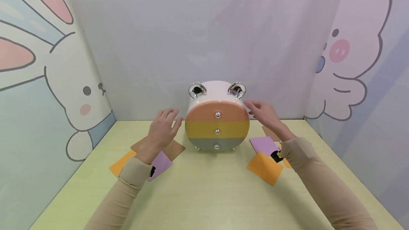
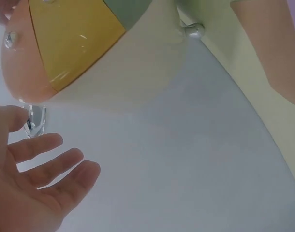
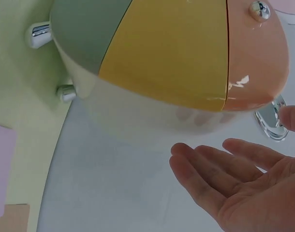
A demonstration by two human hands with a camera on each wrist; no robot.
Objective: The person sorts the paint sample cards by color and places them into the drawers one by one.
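A small oval drawer cabinet [image 1: 233, 129] stands upright on the table, with orange, yellow and grey-green fronts. Each front has a silver knob [image 1: 218, 115], and two silver ear-shaped rings [image 1: 236, 90] top the white body. To its left, my left hand [image 1: 161, 129] is raised with fingers spread and slightly bent. On the other side my right hand [image 1: 264, 114] reaches toward the cabinet's upper edge. Both wrist views show loosely extended fingers beside the white side wall [image 3: 138, 116], holding nothing. A small gap shows at the left hand; at the right, contact is unclear.
Orange, purple and brown cards lie on both sides: a purple card [image 1: 162, 164] and brown card [image 1: 175, 149] at left, an orange card [image 1: 265, 168] and purple card [image 1: 262, 145] at right. Cartoon-printed side walls and a plain back curtain [image 1: 204, 38] enclose the table [image 1: 211, 194].
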